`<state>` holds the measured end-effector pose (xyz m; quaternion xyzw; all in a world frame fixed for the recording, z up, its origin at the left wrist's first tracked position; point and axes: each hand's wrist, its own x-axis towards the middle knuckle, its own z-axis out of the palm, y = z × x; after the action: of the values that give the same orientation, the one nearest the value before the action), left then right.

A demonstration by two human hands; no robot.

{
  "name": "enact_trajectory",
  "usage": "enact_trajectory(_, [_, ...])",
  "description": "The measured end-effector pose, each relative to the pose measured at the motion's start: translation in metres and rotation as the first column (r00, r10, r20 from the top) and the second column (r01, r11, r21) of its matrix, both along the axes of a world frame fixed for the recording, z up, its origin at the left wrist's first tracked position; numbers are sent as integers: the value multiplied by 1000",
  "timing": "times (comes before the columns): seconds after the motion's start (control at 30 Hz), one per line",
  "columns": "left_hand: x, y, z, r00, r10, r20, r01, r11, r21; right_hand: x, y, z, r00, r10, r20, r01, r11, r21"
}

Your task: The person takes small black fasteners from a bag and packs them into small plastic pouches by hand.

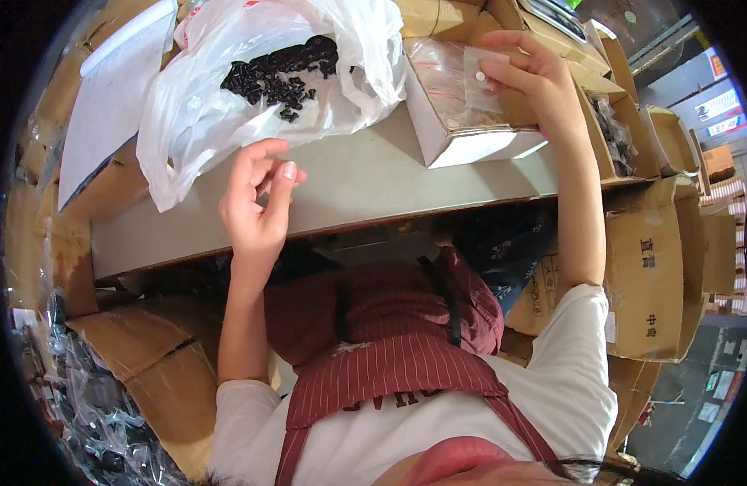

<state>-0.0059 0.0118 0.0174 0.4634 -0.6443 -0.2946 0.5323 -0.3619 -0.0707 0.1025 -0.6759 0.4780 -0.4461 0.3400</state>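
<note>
At the upper right, my right hand pinches a small clear plastic bag between thumb and fingers. A small white round spot shows on the bag near the fingertips; I cannot tell if it is inside. Below the bag is a white cardboard box holding more clear plastic bags. My left hand hovers over the near table edge, its fingers loosely curled and apart, with nothing visible in them. Beyond it lies a spread white plastic bag with a heap of small black parts inside.
The grey table has a clipboard with white paper at its far left. An open carton with dark bagged items stands at the right. Cardboard boxes flank me on the right, and bagged black goods lie at the lower left.
</note>
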Motion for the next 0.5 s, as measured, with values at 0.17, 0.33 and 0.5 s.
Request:
enact_trajectory(0.17, [8,-5,-7,992,-123,-20,122,992,-19,64,43,10,986,125,107,-106,980,-168])
enact_trajectory(0.33, [1,-10,1,961,-273,-50,254,938,-237,135,59,-25,898,295,-327,-422,787,-450])
enact_trajectory(0.5, [9,-8,-8,970,-210,-119,204,977,-62,173,36,-52,914,382,-135,-405,860,-310])
